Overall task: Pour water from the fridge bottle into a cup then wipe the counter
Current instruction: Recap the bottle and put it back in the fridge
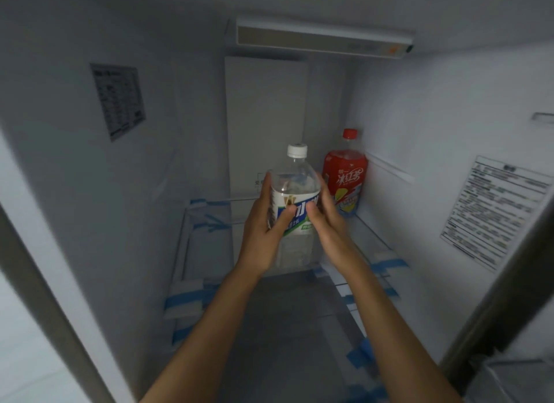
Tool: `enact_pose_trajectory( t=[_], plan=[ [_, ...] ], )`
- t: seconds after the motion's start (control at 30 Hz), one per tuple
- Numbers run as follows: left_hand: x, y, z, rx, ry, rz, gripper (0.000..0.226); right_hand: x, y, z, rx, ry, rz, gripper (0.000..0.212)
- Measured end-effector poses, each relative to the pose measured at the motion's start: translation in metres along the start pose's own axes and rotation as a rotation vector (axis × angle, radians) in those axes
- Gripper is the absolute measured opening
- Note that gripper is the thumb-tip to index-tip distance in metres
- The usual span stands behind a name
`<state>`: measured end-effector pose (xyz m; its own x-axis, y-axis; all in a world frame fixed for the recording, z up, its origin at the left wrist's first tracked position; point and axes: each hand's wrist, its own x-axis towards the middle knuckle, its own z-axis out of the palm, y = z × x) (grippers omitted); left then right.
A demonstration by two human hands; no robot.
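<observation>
While inside fridge, clear bottle upright, clasped between left hand and right hand; risk: slipping if wet, or knocking red bottle just behind.

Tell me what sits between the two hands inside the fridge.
Head view: the clear bottle with a white cap, upright, held between left hand and right hand.

clear glossy plastic bottle, paper label

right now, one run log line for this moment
stage: fetch | left hand + right hand: gripping clear bottle, upright | red bottle: on shelf | cap: on
</observation>
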<state>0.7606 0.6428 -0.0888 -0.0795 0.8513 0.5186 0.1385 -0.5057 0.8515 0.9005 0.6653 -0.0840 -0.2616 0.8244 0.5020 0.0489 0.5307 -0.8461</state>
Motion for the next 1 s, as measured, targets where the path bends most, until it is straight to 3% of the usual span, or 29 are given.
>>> enact_pose_trajectory(
  t=[0.1, 0.2, 0.37, 0.43, 0.57, 0.8, 0.93, 1.0],
  plan=[
    [-0.005, 0.011, -0.003, 0.089, 0.021, -0.04, 0.061, -0.008, -0.003, -0.005, -0.009, 0.04, 0.027, 0.045],
    [-0.015, 0.013, -0.009, 0.216, 0.112, -0.091, 0.053, -0.022, -0.005, -0.005, -0.115, 0.197, 0.054, 0.037],
    [-0.05, -0.003, -0.031, 0.721, 0.163, -0.073, 0.039, -0.061, 0.023, 0.009, -0.44, 0.375, -0.037, 0.04],
    [-0.073, -0.002, -0.036, 0.898, 0.117, -0.037, 0.037, -0.081, 0.03, 0.016, -0.551, 0.371, -0.067, 0.045],
    [-0.129, 0.012, -0.034, 1.125, 0.035, 0.039, 0.033, -0.126, 0.018, 0.029, -0.685, 0.381, -0.109, 0.032],
    [-0.234, 0.023, -0.056, 1.293, -0.089, 0.12, 0.028, -0.234, -0.025, 0.051, -0.899, 0.327, -0.069, 0.039],
    [-0.298, 0.04, -0.08, 1.281, -0.192, 0.082, 0.036, -0.303, -0.056, 0.065, -0.958, 0.183, 0.102, 0.048],
    [-0.328, 0.053, -0.091, 1.267, -0.217, 0.085, 0.029, -0.336, -0.075, 0.069, -0.988, 0.107, 0.167, 0.047]
  ],
)
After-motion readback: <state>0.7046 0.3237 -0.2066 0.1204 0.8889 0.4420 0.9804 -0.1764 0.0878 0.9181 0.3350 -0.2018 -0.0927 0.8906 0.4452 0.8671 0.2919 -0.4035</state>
